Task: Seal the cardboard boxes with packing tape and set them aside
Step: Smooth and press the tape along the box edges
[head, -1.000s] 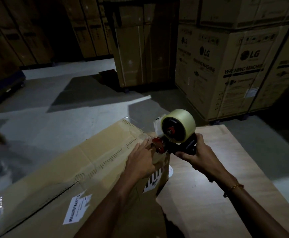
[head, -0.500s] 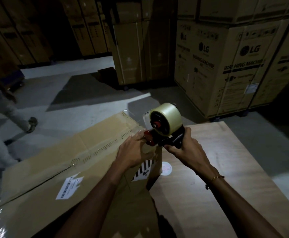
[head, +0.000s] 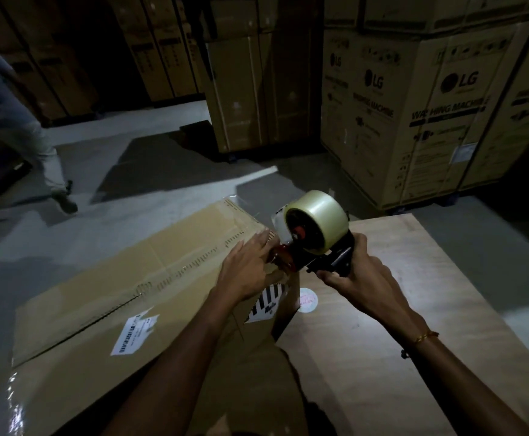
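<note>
Head view: large cardboard box (head: 124, 294) lying across 8 to 9 o'clock, its right end over the wooden table (head: 414, 325). Left hand (head: 244, 272) flat on the box's right top edge, fingers (head: 257, 243) straight, pressing. Right hand (head: 357, 281) at 3 o'clock, fingers curled round the handle of the tape dispenser (head: 313, 234), its red nose touching the box edge just beside the left hand. White barcode label (head: 134, 335) on the box top. Stacked cartons (head: 430, 105) at 1 o'clock; another person's leg (head: 46, 158) at 10 o'clock.

Matt brown cardboard box (head: 106, 297) carries a glossy clear-taped corner at seven o'clock; glossy translucent plastic tape roll (head: 320, 225); pale wood-grain tabletop (head: 398, 341).
</note>
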`<state>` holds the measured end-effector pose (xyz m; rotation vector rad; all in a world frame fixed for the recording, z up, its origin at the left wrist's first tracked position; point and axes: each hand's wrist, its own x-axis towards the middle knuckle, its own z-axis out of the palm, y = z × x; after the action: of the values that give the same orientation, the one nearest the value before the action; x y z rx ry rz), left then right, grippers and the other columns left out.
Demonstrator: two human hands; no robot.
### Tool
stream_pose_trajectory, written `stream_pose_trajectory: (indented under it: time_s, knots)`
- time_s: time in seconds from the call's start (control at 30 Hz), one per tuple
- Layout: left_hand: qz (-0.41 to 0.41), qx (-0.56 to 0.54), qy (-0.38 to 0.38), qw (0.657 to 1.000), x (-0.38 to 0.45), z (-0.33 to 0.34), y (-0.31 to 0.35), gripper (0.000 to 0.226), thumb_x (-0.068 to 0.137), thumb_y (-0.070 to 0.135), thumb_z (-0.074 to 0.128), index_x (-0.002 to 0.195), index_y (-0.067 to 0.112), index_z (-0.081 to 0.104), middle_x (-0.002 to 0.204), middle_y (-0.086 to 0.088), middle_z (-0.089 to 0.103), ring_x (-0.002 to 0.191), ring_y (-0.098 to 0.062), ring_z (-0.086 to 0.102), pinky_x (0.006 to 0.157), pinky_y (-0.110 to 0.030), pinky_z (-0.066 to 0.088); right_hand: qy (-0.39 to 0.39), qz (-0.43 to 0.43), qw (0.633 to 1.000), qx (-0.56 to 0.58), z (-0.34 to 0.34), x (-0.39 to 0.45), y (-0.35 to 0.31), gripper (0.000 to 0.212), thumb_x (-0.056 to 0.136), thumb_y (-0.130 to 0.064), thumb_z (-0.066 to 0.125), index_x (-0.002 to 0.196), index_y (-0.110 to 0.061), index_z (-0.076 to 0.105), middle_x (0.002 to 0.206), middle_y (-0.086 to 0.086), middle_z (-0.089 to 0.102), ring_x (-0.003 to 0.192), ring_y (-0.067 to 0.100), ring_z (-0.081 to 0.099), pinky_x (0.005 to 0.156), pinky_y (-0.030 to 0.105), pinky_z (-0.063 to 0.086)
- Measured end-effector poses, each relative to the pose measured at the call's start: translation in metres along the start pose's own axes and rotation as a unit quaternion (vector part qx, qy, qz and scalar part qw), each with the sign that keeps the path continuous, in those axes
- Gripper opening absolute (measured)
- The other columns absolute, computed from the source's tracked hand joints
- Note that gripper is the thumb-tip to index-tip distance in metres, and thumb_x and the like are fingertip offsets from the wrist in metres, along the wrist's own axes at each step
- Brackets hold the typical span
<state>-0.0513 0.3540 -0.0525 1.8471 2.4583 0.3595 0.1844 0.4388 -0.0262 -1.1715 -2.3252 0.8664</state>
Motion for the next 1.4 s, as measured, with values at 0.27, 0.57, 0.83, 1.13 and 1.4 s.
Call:
stream_pose_trajectory:
  time_s: [0.27,0.57,0.83,1.13,1.4]
  knots:
    - [0.032,0.041,-0.029,0.998,0.006,0.011,-0.008,0.073,0.093,0.072,0.046,0.157,0.045,0.022,0.170,0.003,0.006,0.156,-0.018,0.008,0.125,-0.049,0.011,-0.040,0.014,0.999,-0.017,-0.019,-0.014,0.013,0.072,0.083,-0.052,0.077,0.132,-0.030,0.028,0.092,-0.010,0.064,0.080,0.012,0.068,0.072,0.042,0.061]
    - [0.162,-0.009,0.043,0.986,0.001,0.007,-0.004,0.026,0.092,0.033,0.070,0.116,0.022,0.073,0.142,0.010,0.049,0.101,-0.017,0.046,0.083,-0.037,0.045,-0.066,0.033,0.997,-0.008,-0.012,-0.006,0.010,0.071,0.082,-0.052,0.078,0.129,-0.031,0.029,0.098,-0.007,0.066,0.083,0.015,0.068,0.074,0.046,0.061]
    - [-0.048,-0.330,0.075,0.940,0.003,-0.015,-0.003,0.025,0.101,0.017,0.057,0.120,0.018,0.074,0.120,0.003,0.072,0.089,-0.006,0.069,0.091,-0.039,0.058,-0.102,0.033,0.994,-0.024,-0.026,0.007,0.002,0.074,0.082,-0.053,0.079,0.132,-0.030,0.030,0.104,-0.006,0.065,0.076,0.013,0.064,0.071,0.044,0.060]
    - [-0.081,-0.451,-0.139,0.878,0.036,-0.104,0.056,0.063,0.091,0.071,0.044,0.140,0.031,0.048,0.123,0.004,0.058,0.109,-0.017,0.058,0.091,-0.038,0.051,-0.181,0.041,0.977,-0.107,-0.047,0.039,-0.018,0.080,0.086,-0.042,0.079,0.142,-0.026,0.024,0.091,0.003,0.065,0.066,0.020,0.069,0.050,0.028,0.058]
    - [-0.115,-0.410,-0.124,0.896,0.070,-0.090,0.068,0.056,0.083,0.065,0.069,0.120,0.025,0.053,0.110,-0.002,0.062,0.100,-0.025,0.065,0.092,-0.051,0.058,-0.247,0.073,0.965,-0.051,-0.053,0.062,-0.020,0.066,0.087,-0.038,0.078,0.128,-0.025,0.029,0.092,0.011,0.065,0.067,0.018,0.061,0.051,0.028,0.053]
